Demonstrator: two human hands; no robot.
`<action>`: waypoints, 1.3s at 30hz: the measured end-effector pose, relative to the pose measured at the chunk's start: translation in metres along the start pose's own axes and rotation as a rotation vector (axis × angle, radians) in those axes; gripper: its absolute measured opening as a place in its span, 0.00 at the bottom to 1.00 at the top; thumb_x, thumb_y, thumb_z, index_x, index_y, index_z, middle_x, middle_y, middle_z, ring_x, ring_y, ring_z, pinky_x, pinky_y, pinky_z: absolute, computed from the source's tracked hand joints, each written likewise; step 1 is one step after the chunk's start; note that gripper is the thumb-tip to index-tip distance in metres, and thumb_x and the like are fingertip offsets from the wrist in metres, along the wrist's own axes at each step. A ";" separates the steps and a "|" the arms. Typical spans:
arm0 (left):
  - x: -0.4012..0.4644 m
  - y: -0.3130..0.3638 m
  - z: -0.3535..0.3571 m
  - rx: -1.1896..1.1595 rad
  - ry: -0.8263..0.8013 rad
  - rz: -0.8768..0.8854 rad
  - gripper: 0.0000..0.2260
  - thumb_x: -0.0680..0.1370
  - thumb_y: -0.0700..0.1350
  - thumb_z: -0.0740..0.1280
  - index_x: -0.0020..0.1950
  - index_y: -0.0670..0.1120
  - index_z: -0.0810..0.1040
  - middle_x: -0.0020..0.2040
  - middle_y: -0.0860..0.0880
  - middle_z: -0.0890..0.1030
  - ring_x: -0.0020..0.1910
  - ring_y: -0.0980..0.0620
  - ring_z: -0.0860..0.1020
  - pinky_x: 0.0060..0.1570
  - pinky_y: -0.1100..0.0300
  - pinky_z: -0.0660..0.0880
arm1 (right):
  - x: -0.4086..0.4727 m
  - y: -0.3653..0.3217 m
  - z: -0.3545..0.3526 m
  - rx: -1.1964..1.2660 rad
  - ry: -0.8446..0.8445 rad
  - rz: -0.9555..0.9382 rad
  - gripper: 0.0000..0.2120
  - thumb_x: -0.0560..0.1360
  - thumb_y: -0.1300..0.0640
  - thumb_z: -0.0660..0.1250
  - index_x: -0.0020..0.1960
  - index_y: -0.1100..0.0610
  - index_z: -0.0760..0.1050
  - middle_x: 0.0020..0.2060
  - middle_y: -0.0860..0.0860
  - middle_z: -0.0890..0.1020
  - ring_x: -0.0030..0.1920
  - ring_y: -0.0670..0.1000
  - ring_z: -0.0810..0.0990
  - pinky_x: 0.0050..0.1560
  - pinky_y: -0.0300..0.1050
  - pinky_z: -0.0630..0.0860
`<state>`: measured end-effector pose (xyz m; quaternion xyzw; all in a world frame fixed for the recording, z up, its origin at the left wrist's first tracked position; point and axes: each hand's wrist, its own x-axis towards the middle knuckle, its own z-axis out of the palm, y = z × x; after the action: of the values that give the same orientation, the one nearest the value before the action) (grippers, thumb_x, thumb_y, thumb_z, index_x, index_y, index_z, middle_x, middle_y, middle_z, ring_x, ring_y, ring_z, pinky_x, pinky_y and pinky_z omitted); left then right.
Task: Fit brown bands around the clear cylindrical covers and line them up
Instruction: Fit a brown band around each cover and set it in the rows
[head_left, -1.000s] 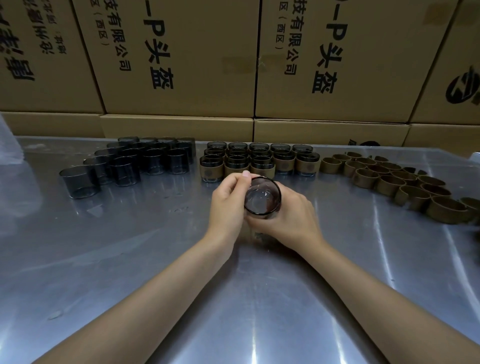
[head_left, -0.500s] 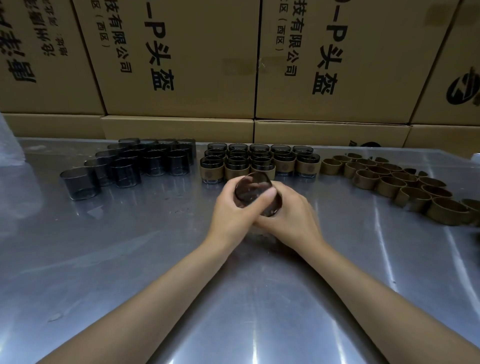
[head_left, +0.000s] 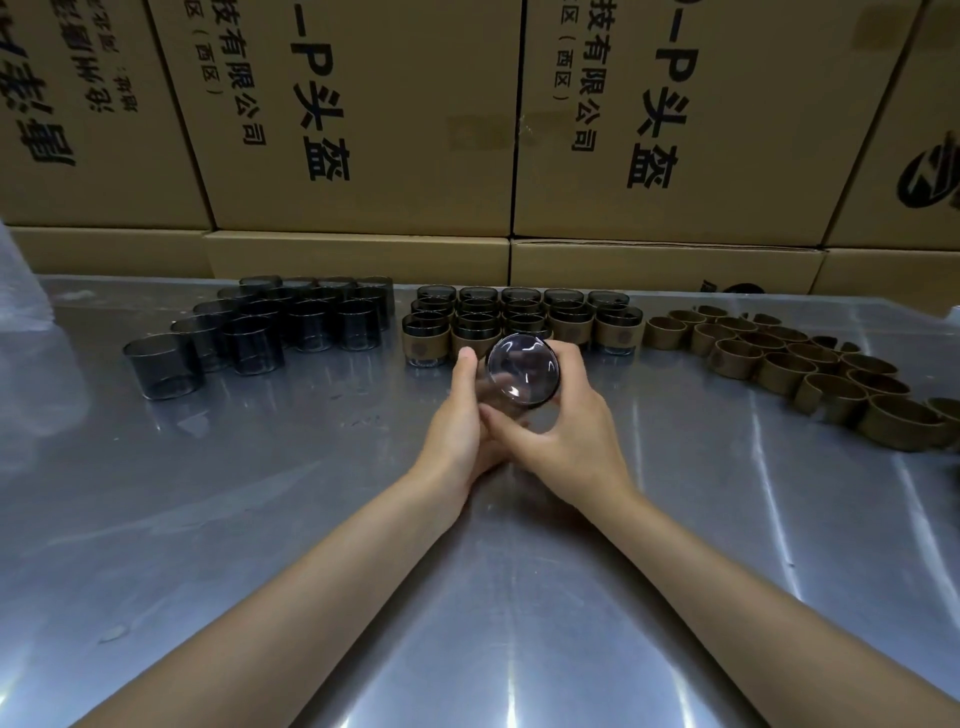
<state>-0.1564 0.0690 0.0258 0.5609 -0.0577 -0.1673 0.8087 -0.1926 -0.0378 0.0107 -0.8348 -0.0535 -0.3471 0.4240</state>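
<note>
Right now both hands hold one clear cover (head_left: 523, 375) just in front of the banded covers (head_left: 519, 322): left hand (head_left: 460, 423) fingers curl round its left side, right hand (head_left: 563, 441) fingers its right, round end facing the camera.

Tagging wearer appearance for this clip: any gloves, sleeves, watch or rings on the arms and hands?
None visible. Both forearms are bare up to the frame edge, with no sleeves in view. The left hand and right hand have no gloves, watch, rings or markings showing.

Glossy smoky clear cover (head_left: 523, 375), matt brown bands (head_left: 779, 371), shiny smooth metal table (head_left: 260, 519), matt cardboard boxes (head_left: 363, 114).
</note>
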 end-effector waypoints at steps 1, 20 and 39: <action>0.001 0.001 -0.002 0.022 0.043 0.074 0.24 0.82 0.59 0.54 0.60 0.45 0.80 0.51 0.46 0.85 0.51 0.51 0.83 0.53 0.55 0.80 | 0.000 0.001 0.000 -0.007 -0.016 0.008 0.29 0.63 0.35 0.69 0.60 0.41 0.65 0.53 0.37 0.79 0.55 0.41 0.79 0.55 0.49 0.77; -0.014 0.008 0.002 0.158 0.144 0.345 0.11 0.71 0.45 0.76 0.51 0.47 0.80 0.47 0.49 0.83 0.47 0.53 0.82 0.41 0.63 0.79 | -0.003 -0.003 -0.002 -0.097 -0.061 -0.109 0.32 0.65 0.40 0.70 0.67 0.43 0.72 0.58 0.40 0.78 0.57 0.41 0.77 0.52 0.43 0.78; 0.001 0.023 -0.015 0.003 -0.183 0.292 0.12 0.78 0.39 0.65 0.60 0.45 0.80 0.55 0.46 0.84 0.56 0.51 0.82 0.55 0.64 0.77 | 0.009 0.008 -0.005 0.316 -0.048 0.065 0.23 0.65 0.53 0.80 0.56 0.41 0.78 0.49 0.41 0.85 0.53 0.41 0.82 0.56 0.42 0.77</action>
<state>-0.1472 0.0888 0.0414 0.5300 -0.2123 -0.0986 0.8150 -0.1858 -0.0486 0.0128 -0.7671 -0.0904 -0.3005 0.5596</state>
